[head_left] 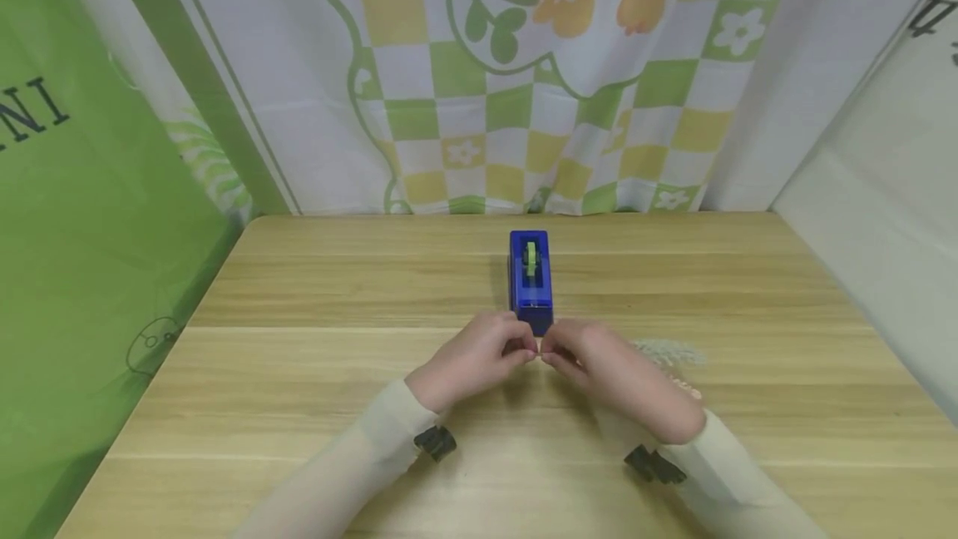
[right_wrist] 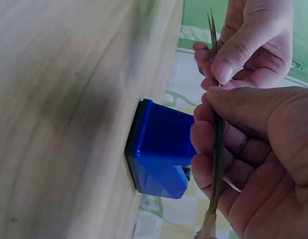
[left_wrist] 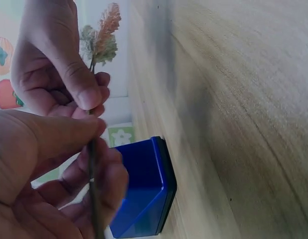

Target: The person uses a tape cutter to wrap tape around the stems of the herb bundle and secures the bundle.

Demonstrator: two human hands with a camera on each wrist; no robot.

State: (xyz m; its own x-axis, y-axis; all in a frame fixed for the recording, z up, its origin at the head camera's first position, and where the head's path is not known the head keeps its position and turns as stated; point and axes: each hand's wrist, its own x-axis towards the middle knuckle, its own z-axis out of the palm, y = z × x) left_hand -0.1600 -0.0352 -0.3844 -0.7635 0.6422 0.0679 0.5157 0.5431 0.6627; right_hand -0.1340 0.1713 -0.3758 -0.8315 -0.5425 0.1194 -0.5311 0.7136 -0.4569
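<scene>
My left hand (head_left: 482,356) and right hand (head_left: 599,360) meet fingertip to fingertip near the table's middle. Both pinch the thin stems of a small bunch of flower sprigs (left_wrist: 106,37). Its pale green and peach heads stick out past the right hand, partly hidden by it in the head view. The bare stem ends (right_wrist: 212,32) poke out beyond the left fingers in the right wrist view. Just behind the hands stands a blue tape dispenser (head_left: 530,273) with a yellow-green roll core. Neither hand grips the dispenser; whether the fingers touch it is unclear.
The light wood table (head_left: 337,289) runs back to a checked, flower-print curtain (head_left: 464,106). Green cloth (head_left: 97,256) hangs along the left side and white cloth (head_left: 876,215) along the right. A dark band sits at each wrist.
</scene>
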